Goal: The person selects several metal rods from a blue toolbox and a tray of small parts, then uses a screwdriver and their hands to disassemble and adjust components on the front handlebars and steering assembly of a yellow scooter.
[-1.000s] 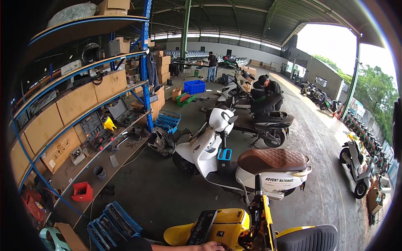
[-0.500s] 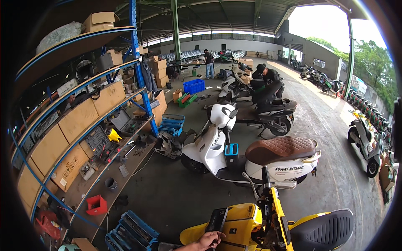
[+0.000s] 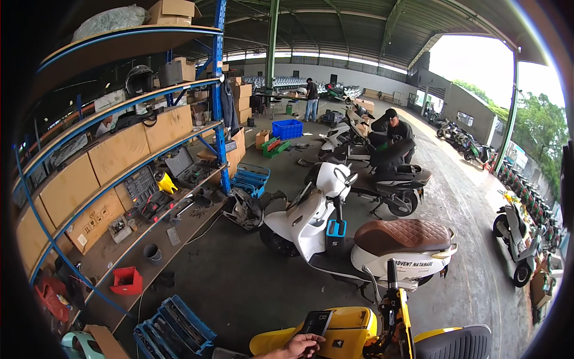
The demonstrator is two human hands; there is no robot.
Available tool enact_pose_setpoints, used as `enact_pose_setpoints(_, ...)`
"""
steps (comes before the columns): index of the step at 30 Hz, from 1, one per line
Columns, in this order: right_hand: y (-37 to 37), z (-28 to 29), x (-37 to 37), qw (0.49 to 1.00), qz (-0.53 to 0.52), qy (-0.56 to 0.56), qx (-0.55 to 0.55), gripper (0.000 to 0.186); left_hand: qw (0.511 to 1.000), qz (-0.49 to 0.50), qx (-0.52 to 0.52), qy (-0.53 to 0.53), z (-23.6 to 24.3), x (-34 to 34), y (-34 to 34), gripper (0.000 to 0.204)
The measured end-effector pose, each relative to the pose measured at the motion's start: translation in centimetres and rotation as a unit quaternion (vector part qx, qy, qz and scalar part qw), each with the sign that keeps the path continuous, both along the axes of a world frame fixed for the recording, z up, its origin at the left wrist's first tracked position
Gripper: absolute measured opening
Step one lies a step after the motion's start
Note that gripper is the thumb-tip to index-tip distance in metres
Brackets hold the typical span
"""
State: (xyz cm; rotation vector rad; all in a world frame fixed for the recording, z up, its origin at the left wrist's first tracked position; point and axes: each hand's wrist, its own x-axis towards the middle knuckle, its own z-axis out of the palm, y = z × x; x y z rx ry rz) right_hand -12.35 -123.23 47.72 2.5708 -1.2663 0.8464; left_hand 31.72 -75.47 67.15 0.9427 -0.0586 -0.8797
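Observation:
At the bottom edge, my left hand (image 3: 302,345) reaches in from the lower left over the front of a yellow scooter (image 3: 350,320). Its fingers are curled together beside a dark rectangular panel (image 3: 315,323) that lies against the yellow bodywork. Whatever sits between the fingers is too small and hidden to make out. The scooter's handlebar (image 3: 392,275) with a black grip rises right of the hand, and its black seat (image 3: 457,343) is cut by the lower edge. My right hand is out of view.
A white scooter (image 3: 311,224) with a brown seat stands just beyond. Left are a blue-framed shelf (image 3: 220,113), a red bin (image 3: 127,281) and an open blue toolbox (image 3: 174,329). Another person (image 3: 399,133) bends over a dark scooter (image 3: 397,182) farther back.
The view has tilted up, so the scene sits lower and the yellow scooter is cut off more. My left hand stays by the dark panel with its fingers curled.

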Motion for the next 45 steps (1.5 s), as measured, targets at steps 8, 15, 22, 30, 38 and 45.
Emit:
enact_pose_setpoints(8, 6.9, 17.8, 28.5, 0.961, 0.271, 0.008, -0.054, 0.045, 0.999, -0.004, -0.034, -0.008, -1.3, 0.9, 1.9, 0.030)
enact_pose_setpoints(15, 11.8, 20.4, 37.7, 0.965, 0.262, 0.017, 0.015, 0.047, 0.997, 0.040, -0.065, 0.020, -2.0, 2.2, 5.3, 0.030)
enact_pose_setpoints(22, 10.0, 17.5, 36.6, 0.994, 0.075, 0.006, 0.084, 0.049, 0.986, 0.119, -0.091, 0.076, -4.4, 5.5, 10.1, 0.031)
enact_pose_setpoints(30, 9.9, 16.4, 31.6, 0.992, -0.013, 0.017, 0.121, 0.050, 0.994, -0.100, -0.034, 0.017, -5.0, 11.9, 14.6, 0.037)
enact_pose_setpoints(38, 8.9, 15.9, 23.2, 0.983, -0.122, 0.038, 0.129, 0.052, 0.761, -0.058, -0.467, -0.446, 23.8, 16.5, 21.9, 0.070)
enact_pose_setpoints(45, 8.7, 14.6, 20.8, 0.973, -0.173, 0.030, 0.150, 0.054, 0.757, -0.069, -0.363, -0.539, 26.1, 19.3, 21.8, 0.052)
